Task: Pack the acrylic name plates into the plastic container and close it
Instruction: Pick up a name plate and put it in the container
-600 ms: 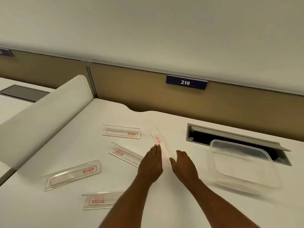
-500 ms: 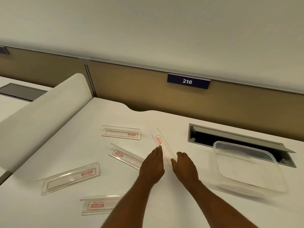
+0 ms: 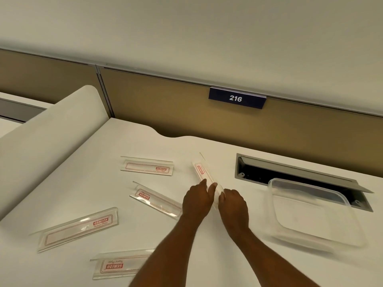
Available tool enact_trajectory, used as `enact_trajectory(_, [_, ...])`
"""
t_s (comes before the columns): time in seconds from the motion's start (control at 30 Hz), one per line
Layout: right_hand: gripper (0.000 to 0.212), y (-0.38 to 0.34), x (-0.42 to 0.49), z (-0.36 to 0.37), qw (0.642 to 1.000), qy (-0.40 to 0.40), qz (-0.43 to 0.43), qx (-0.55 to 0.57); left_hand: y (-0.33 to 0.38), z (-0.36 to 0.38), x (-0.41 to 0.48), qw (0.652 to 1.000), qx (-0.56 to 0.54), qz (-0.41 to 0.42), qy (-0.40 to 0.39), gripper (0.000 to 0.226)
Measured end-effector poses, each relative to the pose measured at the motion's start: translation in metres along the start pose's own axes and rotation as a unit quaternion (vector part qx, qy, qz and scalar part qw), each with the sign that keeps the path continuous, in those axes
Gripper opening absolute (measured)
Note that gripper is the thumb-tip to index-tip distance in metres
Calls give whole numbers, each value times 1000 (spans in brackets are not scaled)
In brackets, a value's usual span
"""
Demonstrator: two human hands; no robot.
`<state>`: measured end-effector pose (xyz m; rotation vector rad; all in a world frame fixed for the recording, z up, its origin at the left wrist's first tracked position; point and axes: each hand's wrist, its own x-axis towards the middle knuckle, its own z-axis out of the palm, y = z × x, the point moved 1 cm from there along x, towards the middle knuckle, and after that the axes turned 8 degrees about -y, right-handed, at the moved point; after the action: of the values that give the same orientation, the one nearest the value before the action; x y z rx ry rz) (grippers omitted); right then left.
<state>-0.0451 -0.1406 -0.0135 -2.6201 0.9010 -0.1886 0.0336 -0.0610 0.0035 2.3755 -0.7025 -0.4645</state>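
Here, my left hand (image 3: 196, 200) pinches the near end of the slanted name plate (image 3: 202, 171), one finger on its left edge and the thumb laid over the top. My right hand (image 3: 233, 204) meets it from the other side with fingers curled against the right edge, their tips hidden under my knuckles. So both hands are closed on that one plate, almost touching each other across it. The plate runs away from me and a little leftwards; I cannot tell whether its far end rests on the white desk (image 3: 207, 255). Just left of my left wrist lies the middle plate (image 3: 156, 200), angled, its near end touching my hand in this view. Beyond it sits the far plate (image 3: 147, 167), lying crosswise. Well to the left is the left plate (image 3: 78, 227), and closest to me the near plate (image 3: 120, 266), partly under my left forearm. To my right, apart from my hands, the clear plastic container (image 3: 306, 182) stands open-topped, its far rim overlapping the cable slot (image 3: 269, 172) in the desk. Behind everything a tan partition (image 3: 165, 104) carries a blue sign (image 3: 237, 98) reading 216.
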Motion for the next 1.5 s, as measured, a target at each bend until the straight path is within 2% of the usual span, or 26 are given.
enact_trajectory(0.17, [29,-9,-3,-19,997,48,-47,-35,25,-16,13,976,-196,-92,-5,63])
enact_trajectory(0.3, [35,-16,-1,-32,985,99,-104,-91,41,-26,18,942,-316,-113,10,37])
enact_trajectory(0.43, [36,-22,-4,-43,974,125,-141,-125,49,-34,19,919,-369,-135,18,27])
enact_trajectory(0.57, [35,-25,-8,-57,957,162,-191,-145,61,-43,11,869,-466,-167,28,19])
enact_trajectory(0.67, [37,-24,-11,-61,948,181,-212,-156,70,-47,5,865,-482,-140,14,29])
enact_trajectory(0.83, [32,-29,-16,-77,937,191,-261,-133,80,-63,0,864,-484,-138,20,17])
enact_trajectory(0.9, [32,-28,-14,-91,946,166,-268,-80,83,-71,-1,853,-502,-142,13,18])
enact_trajectory(1.0, [42,-20,-7,-125,956,122,-265,31,84,-87,0,860,-493,-132,-21,14])
enact_trajectory(1.07, [45,-15,0,-151,957,131,-245,81,84,-98,1,859,-495,-115,-63,18])
enact_trajectory(1.13, [47,-8,13,-175,962,118,-206,137,86,-109,0,862,-477,-100,-137,22])
enact_trajectory(1.23, [73,10,32,-206,965,-1,-154,213,94,-120,-5,853,-444,-88,-259,26])
enact_trajectory(1.33, [84,29,39,-230,963,-118,-169,173,106,-127,-14,841,-426,-68,-327,29])
enact_trajectory(1.4, [76,39,38,-238,950,-169,-186,187,113,-129,-18,838,-416,-67,-348,27])
enact_trajectory(1.47, [54,47,35,-242,935,-178,-179,247,120,-127,-21,837,-384,-70,-383,29])
enact_trajectory(1.5, [41,50,32,-244,932,-169,-170,272,124,-126,-21,839,-360,-60,-403,38])
